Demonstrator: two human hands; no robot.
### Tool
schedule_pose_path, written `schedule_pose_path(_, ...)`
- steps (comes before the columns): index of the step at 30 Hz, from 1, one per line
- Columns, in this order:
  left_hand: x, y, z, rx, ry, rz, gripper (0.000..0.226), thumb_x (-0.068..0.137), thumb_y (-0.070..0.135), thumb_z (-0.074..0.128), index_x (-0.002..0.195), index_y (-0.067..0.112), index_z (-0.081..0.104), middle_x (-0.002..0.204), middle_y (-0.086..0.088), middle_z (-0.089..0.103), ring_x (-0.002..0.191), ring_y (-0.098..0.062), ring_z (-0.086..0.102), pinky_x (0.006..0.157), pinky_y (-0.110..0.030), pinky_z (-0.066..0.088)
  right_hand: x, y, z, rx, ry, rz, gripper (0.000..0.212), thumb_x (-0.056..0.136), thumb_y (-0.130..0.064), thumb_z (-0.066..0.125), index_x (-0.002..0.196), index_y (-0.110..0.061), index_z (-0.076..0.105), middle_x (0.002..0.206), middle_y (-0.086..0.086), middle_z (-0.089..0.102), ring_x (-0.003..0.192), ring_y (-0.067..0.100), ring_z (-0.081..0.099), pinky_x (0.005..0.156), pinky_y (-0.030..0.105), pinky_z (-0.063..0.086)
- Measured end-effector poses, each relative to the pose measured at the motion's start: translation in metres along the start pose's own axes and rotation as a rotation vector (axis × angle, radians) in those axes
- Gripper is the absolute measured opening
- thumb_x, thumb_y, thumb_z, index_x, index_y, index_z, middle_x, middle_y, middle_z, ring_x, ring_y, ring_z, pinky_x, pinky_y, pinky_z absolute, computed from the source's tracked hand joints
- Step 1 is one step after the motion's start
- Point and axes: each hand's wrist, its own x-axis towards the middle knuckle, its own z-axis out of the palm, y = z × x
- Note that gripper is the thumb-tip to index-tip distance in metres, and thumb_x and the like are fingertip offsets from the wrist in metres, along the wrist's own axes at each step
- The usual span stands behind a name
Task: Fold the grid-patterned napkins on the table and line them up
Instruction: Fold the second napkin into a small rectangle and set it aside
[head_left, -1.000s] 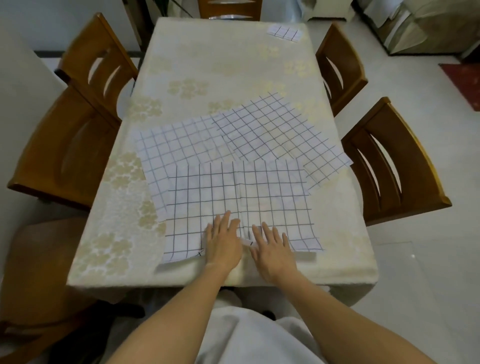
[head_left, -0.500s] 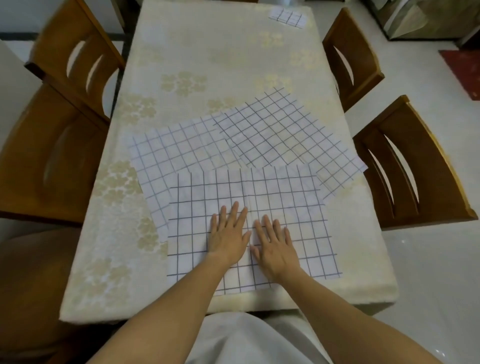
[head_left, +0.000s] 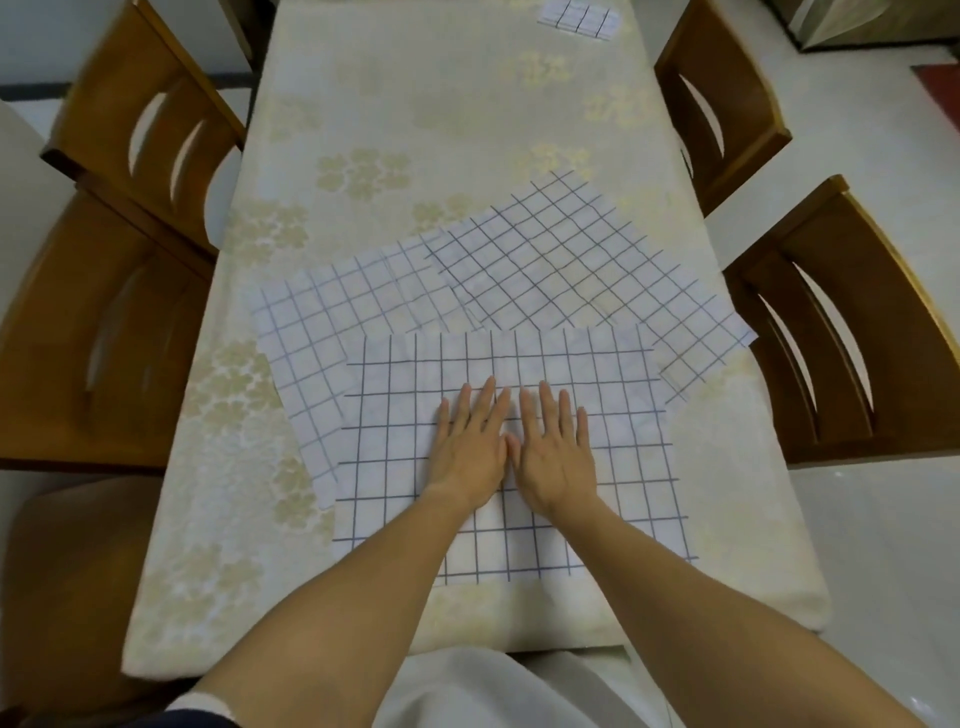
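Resting flat side by side, left hand (head_left: 467, 452) and right hand (head_left: 557, 454) keep fingers straight, gripping nothing, on the nearest grid napkin (head_left: 628, 447) by the bench's (head_left: 374, 93) near edge. It lies spread open, overlapping the left napkin (head_left: 322, 322) and the angled right napkin (head_left: 571, 260); a small folded napkin (head_left: 579, 15) sits at the far end.

Left hand (head_left: 467, 452): palm down, fingers straight and slightly spread, centre of frame. Right hand (head_left: 556, 452): same pose, just beside it, thumbs touching. Both bare forearms extend from the lower edge.
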Motion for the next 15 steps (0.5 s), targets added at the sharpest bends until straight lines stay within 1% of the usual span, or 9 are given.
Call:
schedule_pose_path(4,-0.002,-0.022,0.012,0.011,-0.027,0.016,0.064,0.106,0.057,0.008,0.159,0.034,-0.020,0.164,0.009,-0.030,0.153,-0.019,-0.026,0.126,-0.050,-0.007,-0.015,0.028,0.011,-0.040,-0.080,0.003,0.064,0.103,-0.059,0.003,0.155,-0.033,-0.024,0.162,-0.001,-0.031,0.149,0.028,-0.029,0.122,0.053,-0.013)
schedule_pose_path(6,-0.004,-0.038,0.012,0.040,-0.028,0.047,0.066,0.103,0.062,0.006,0.158,0.037,-0.021,0.164,0.012,-0.031,0.153,-0.018,-0.025,0.126,-0.051,-0.007,-0.025,0.049,0.011,-0.058,-0.092,0.014,0.066,0.101,-0.062,0.002,0.154,-0.034,-0.025,0.160,-0.003,-0.034,0.149,0.028,-0.030,0.122,0.053,-0.013)
schedule_pose_path(7,-0.004,-0.044,0.012,0.043,-0.035,0.050,0.066,0.102,0.063,0.005,0.158,0.038,-0.021,0.163,0.012,-0.031,0.154,-0.018,-0.025,0.126,-0.051,-0.007,-0.029,0.060,0.011,-0.061,-0.091,0.026,0.067,0.102,-0.062,0.003,0.155,-0.032,-0.024,0.161,-0.001,-0.033,0.150,0.029,-0.028,0.123,0.052,-0.011)
schedule_pose_path(8,-0.003,-0.046,0.011,0.035,-0.041,0.039,0.067,0.102,0.064,0.005,0.158,0.037,-0.022,0.163,0.011,-0.032,0.153,-0.019,-0.026,0.126,-0.052,-0.008,-0.032,0.069,0.009,-0.058,-0.081,0.057,0.067,0.103,-0.060,0.005,0.157,-0.029,-0.020,0.163,0.003,-0.029,0.151,0.031,-0.024,0.124,0.051,-0.009)
schedule_pose_path(9,-0.003,-0.045,0.009,0.023,-0.040,0.022,0.068,0.102,0.064,0.005,0.157,0.036,-0.022,0.163,0.009,-0.033,0.153,-0.021,-0.026,0.126,-0.053,-0.008,-0.035,0.077,0.007,-0.042,-0.057,0.115,0.068,0.103,-0.058,0.008,0.159,-0.024,-0.013,0.166,0.008,-0.021,0.153,0.033,-0.015,0.125,0.050,-0.004)
schedule_pose_path(11,-0.004,-0.035,0.009,0.002,-0.012,-0.007,0.068,0.103,0.062,0.006,0.158,0.033,-0.023,0.163,0.004,-0.035,0.153,-0.025,-0.028,0.125,-0.053,-0.009,-0.039,0.087,0.003,0.025,0.023,0.278,0.070,0.104,-0.053,0.019,0.160,-0.013,0.005,0.166,0.019,0.003,0.152,0.038,0.009,0.124,0.050,0.012)
schedule_pose_path(13,-0.009,-0.019,0.012,-0.015,0.010,0.022,0.069,0.104,0.061,0.008,0.158,0.031,-0.023,0.163,0.002,-0.035,0.153,-0.025,-0.028,0.125,-0.053,-0.010,-0.042,0.091,-0.003,0.138,0.068,0.461,0.068,0.102,-0.046,0.036,0.156,-0.007,0.019,0.162,0.022,0.018,0.148,0.038,0.021,0.120,0.048,0.023)
schedule_pose_path(15,-0.014,-0.006,0.020,-0.049,-0.020,0.083,0.071,0.103,0.064,0.008,0.157,0.032,-0.024,0.163,0.004,-0.035,0.152,-0.024,-0.028,0.125,-0.053,-0.010,-0.042,0.092,-0.008,0.199,0.115,0.593,0.063,0.098,-0.040,0.049,0.148,-0.006,0.032,0.153,0.021,0.031,0.137,0.037,0.033,0.112,0.048,0.033)
